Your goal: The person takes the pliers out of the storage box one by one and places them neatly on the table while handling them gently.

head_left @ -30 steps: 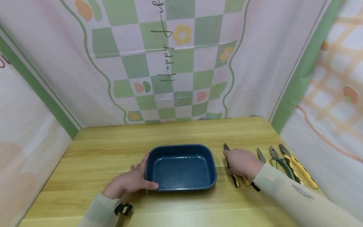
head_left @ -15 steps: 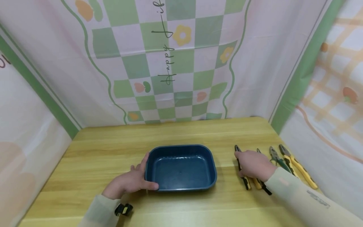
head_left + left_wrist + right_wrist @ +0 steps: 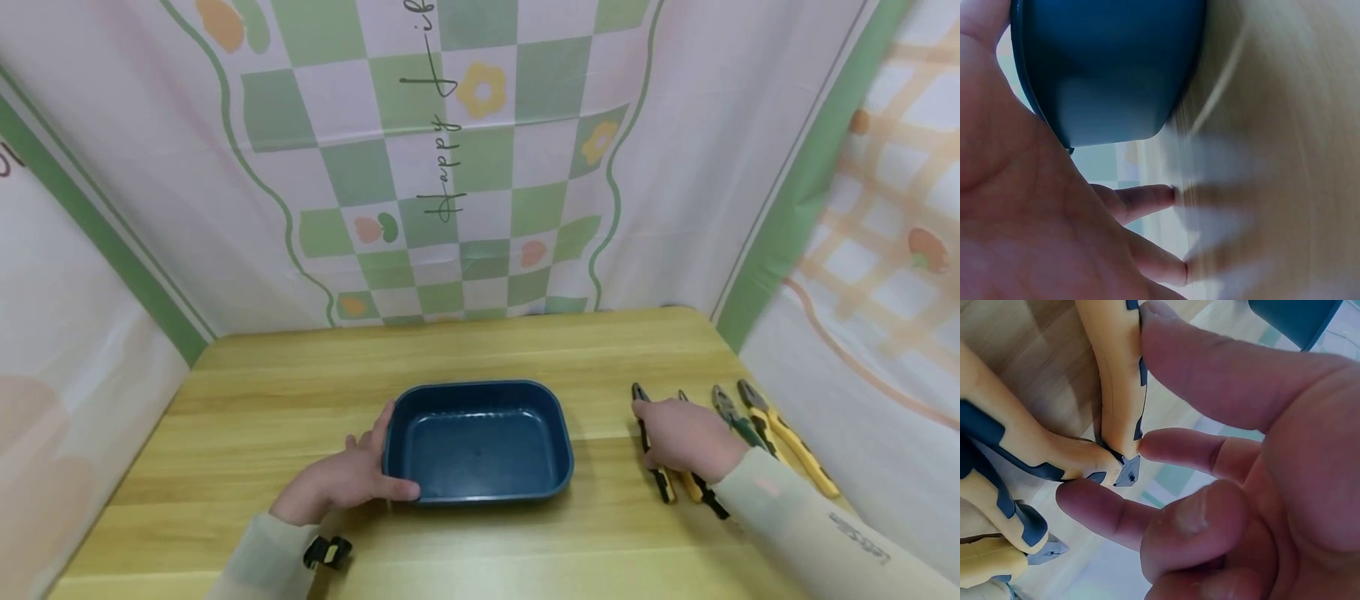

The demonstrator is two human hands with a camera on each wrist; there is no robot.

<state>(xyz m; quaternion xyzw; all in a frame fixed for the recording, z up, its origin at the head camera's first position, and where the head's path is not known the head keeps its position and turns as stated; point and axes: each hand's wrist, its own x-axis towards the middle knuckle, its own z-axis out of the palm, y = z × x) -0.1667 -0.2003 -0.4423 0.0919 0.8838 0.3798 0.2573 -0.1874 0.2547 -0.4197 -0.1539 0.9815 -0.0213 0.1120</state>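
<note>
A dark blue rectangular tray (image 3: 480, 458) stands on the table. My left hand (image 3: 337, 483) rests at its left end, thumb on the near rim and index finger against the side. In the left wrist view, other fingers (image 3: 1141, 201) stretch beyond the tray's wall to the tabletop. My right hand (image 3: 690, 433) holds yellow-and-black pliers (image 3: 663, 485) lying on the table. The right wrist view has the thumb against one handle (image 3: 1119, 381) and fingertips by the pivot and other handle. A second pair of pliers (image 3: 709, 497) lies partly hidden beneath this hand and wrist.
To the right lie green-handled pliers (image 3: 742, 427), partly behind the sleeve, and yellow-and-black pliers (image 3: 798, 454) outermost. A wood-grain table (image 3: 300, 367) carries everything. Printed curtains (image 3: 487, 183) enclose its back and sides.
My right hand has slid the pliers rightward along the table, away from the tray and closer to the other pliers. The left hand and tray have stayed put.
</note>
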